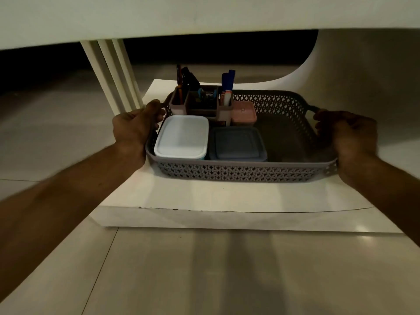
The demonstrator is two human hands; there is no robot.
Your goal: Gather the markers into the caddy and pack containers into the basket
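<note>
Basket, grey perforated plastic (241, 172): rigid, light, load crowded leftward, so likely tips that way; end handles are the hold. It sits between both hands on a low white platform (227, 198). Left hand (134, 126) grips left handle, right hand (347, 133) right handle. Inside: marker-filled caddy (202, 105), white-lidded (183, 136), blue (237, 144), pink containers (244, 111).

no legible text, labels or numbers

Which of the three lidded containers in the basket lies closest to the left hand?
The white-lidded container, in the basket's near left corner beside the left hand. The blue-grey container sits to its right; the pink container sits farther back.
</note>
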